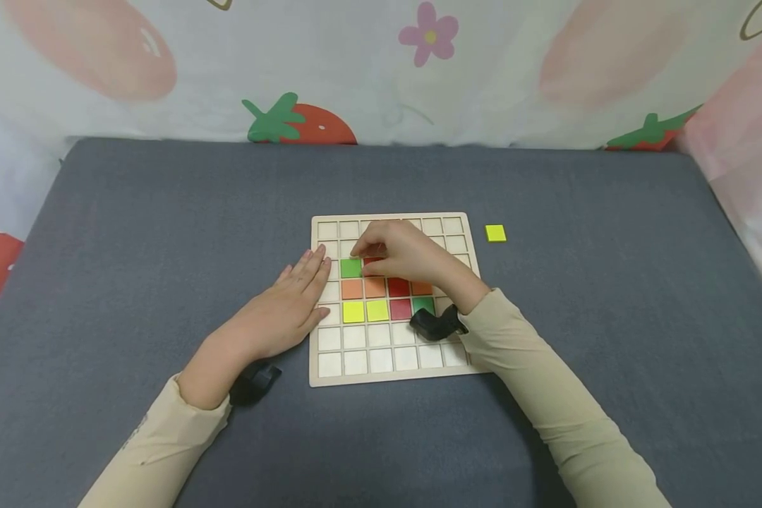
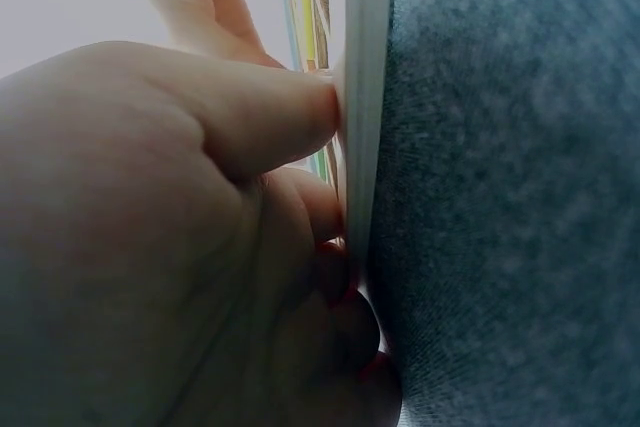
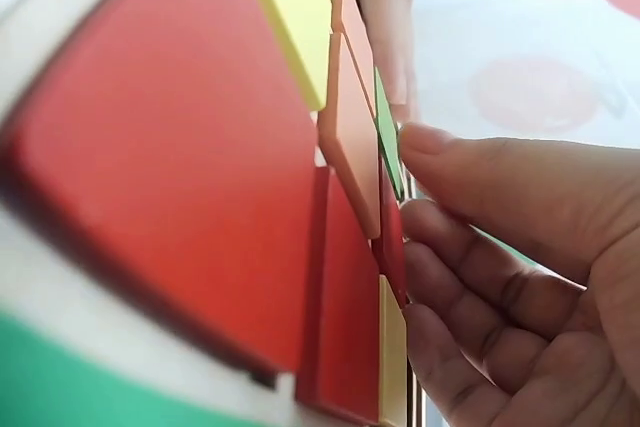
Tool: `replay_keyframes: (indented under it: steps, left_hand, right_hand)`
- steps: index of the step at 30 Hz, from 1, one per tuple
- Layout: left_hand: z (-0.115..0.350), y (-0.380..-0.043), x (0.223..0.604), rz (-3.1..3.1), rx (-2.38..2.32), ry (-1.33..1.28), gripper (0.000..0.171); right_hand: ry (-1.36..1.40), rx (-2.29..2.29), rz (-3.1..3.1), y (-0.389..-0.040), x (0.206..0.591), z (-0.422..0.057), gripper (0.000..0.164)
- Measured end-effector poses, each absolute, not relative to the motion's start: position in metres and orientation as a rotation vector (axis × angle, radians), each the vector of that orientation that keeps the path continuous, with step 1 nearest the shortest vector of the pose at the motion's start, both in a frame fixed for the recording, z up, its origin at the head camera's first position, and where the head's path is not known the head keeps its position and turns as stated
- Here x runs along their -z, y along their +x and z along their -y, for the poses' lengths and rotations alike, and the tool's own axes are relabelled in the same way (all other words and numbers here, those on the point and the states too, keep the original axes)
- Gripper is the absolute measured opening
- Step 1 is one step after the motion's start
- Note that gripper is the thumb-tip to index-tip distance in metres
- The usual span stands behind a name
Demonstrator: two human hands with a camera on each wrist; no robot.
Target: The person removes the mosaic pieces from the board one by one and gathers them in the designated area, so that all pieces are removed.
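Note:
A square wooden grid board (image 1: 355, 377) lies on the grey table, holding coloured square tiles in several middle cells. My left hand (image 1: 292, 303) lies with its fingers straight across the board's left edge; in the left wrist view the thumb (image 2: 290, 117) meets that edge. Over the upper part of the board, my right hand (image 1: 396, 247) has bent fingers, with the tips right at the edges of a green tile (image 1: 351, 268). I cannot tell whether they grip it. A red tile (image 3: 350, 307) and an orange tile (image 3: 352, 137) show nearby in the right wrist view.
A loose yellow tile (image 1: 495, 233) lies on the table right of the board. Behind the table hangs a printed curtain (image 1: 482, 85). Dark wrist devices, one (image 1: 437, 323) over the board's lower right and another (image 1: 254, 382) by the left wrist, overhang the surface.

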State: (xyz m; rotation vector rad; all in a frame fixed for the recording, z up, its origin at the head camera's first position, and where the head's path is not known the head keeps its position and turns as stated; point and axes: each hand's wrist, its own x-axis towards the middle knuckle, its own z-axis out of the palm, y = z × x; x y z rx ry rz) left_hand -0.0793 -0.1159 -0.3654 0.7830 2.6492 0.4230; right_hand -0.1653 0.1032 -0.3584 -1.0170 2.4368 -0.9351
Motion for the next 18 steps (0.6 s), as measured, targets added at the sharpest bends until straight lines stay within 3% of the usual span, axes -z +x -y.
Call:
replay_keyframes:
  steps: [18]
  left_hand:
    - [0.1164,-0.0799,0.366,-2.651,-0.415,0.773,0.066]
  right_hand:
    - [-1.056,0.857,-2.436,-0.1672,0.3604,-0.0977,0.022]
